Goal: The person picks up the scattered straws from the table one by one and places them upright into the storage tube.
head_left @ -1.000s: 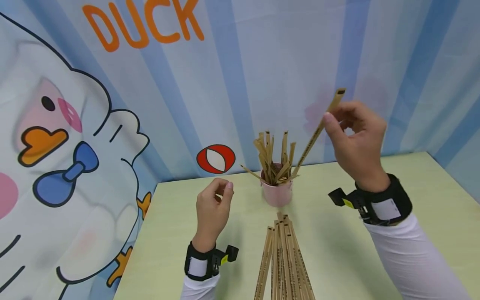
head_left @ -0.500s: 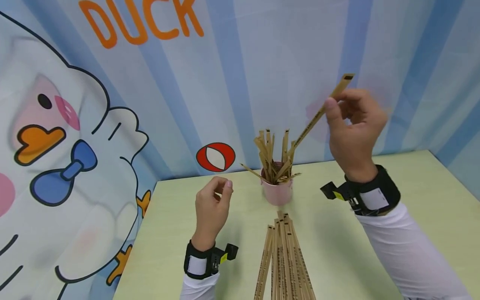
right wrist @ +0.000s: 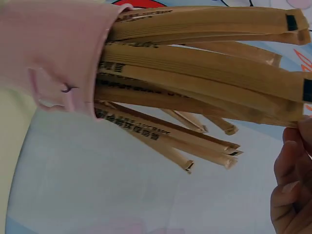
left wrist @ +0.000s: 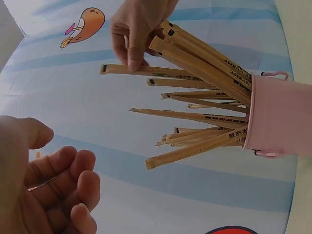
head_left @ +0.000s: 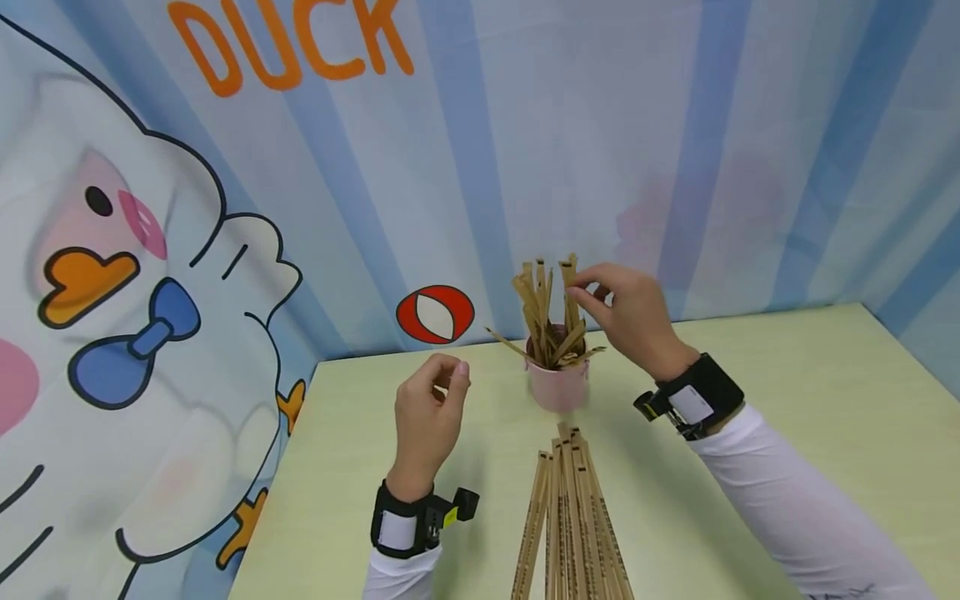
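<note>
Right hand (head_left: 630,321) pinching upper end of a slim brown paper-wrapped stick (left wrist: 156,72), among others in round pink bucket (head_left: 558,389), far middle of pale green desk (head_left: 847,367). Left hand (head_left: 429,408) idle, left of bucket, fingers loosely curled. Similar brown sticks (head_left: 573,525) fanned on desk, near side.

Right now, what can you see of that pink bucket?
The pink bucket stands upright on the pale table, near the striped backdrop. It looks smooth, perhaps painted metal or plastic, with a lipped rim and small loops at two sides. Slim brown packets fan from its mouth, some against the rim.
</note>
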